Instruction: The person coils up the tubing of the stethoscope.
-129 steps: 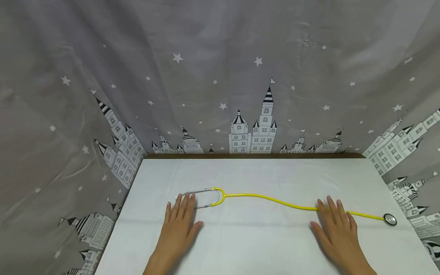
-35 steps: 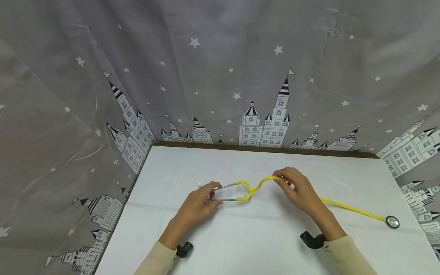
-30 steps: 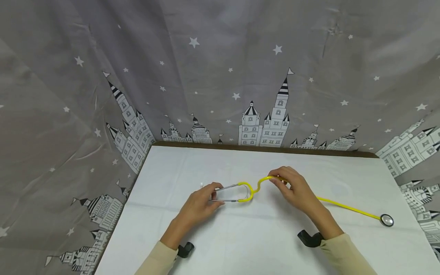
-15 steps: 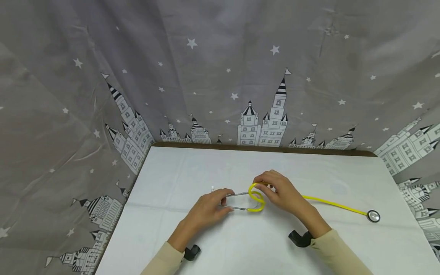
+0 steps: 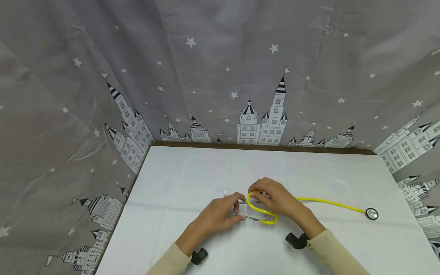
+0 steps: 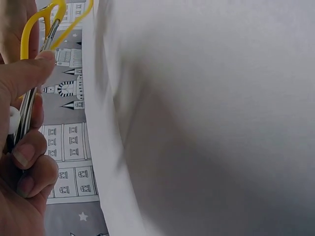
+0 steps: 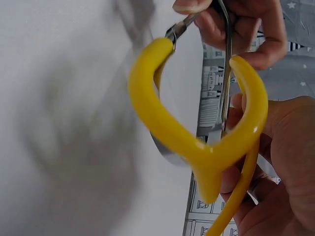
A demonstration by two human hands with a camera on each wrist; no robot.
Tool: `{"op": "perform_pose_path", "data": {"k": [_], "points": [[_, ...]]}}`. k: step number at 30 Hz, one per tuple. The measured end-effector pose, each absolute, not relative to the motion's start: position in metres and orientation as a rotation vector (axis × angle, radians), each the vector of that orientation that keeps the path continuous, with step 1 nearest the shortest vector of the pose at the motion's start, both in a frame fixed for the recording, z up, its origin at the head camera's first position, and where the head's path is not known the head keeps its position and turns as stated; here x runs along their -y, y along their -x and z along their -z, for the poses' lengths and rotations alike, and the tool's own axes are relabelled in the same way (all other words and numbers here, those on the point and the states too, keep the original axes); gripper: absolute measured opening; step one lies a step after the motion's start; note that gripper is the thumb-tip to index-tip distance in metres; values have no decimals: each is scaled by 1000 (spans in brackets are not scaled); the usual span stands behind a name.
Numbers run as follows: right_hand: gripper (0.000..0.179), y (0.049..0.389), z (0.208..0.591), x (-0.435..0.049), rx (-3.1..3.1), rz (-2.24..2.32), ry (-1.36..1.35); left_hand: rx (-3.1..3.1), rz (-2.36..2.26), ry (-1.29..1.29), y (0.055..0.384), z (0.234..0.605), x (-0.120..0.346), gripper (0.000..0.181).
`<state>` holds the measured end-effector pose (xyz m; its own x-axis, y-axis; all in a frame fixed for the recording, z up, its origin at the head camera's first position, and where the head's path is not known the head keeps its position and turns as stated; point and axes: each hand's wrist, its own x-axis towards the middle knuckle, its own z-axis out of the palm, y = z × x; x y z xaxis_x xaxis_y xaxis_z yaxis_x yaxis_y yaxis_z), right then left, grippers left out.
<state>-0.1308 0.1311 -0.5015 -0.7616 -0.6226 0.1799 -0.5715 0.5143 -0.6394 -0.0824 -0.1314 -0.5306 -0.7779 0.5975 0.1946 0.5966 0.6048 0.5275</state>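
A yellow stethoscope (image 5: 330, 201) is held over the white table by both hands. My left hand (image 5: 218, 215) grips its metal ear tubes (image 5: 249, 217), fingers curled round them; a white ear tip (image 6: 14, 120) shows beside the hand in the left wrist view. My right hand (image 5: 275, 196) pinches the yellow tubing, which doubles back in a loop over the ear tubes. The Y-shaped yoke (image 7: 197, 147) fills the middle of the right wrist view, the right hand behind it. To the right, the tubing runs to the round silver chest piece (image 5: 371, 214) on the table.
The white-covered table (image 5: 192, 168) has a dark brown back edge (image 5: 213, 145). Behind it and at both sides hangs a grey curtain (image 5: 206, 49) printed with castles and stars. Black wrist cameras (image 5: 296, 241) stick out below the beige sleeves (image 5: 172, 259).
Both hands, flat on the table at first, took up the stethoscope. The right hand then brought the tubing left and down over the ear tubes; the left moved right, and the chest piece slid left.
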Motion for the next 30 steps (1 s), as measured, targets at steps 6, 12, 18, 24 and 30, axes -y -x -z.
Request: {"op": "perform_pose_path", "data": {"k": [6,12,18,24,30], "points": [[13,132,504,-137,-2663,1086,971,-2814,-917,-1136,78,533,132,60],[14,132,503,-139,-2641,1084,986,-2834,-963,-1245,74,534,131,58],[14,130,503,-140,-2631,1093,981,-2844,-980,-1260,72,535,128,60],[14,128,505,-140,-2612,1145,998,-2868,-955,-1288,73,534,125,54],[13,125,509,-135,-2569,1195,1006,-2874,-944,-1263,74,534,121,46]]}}
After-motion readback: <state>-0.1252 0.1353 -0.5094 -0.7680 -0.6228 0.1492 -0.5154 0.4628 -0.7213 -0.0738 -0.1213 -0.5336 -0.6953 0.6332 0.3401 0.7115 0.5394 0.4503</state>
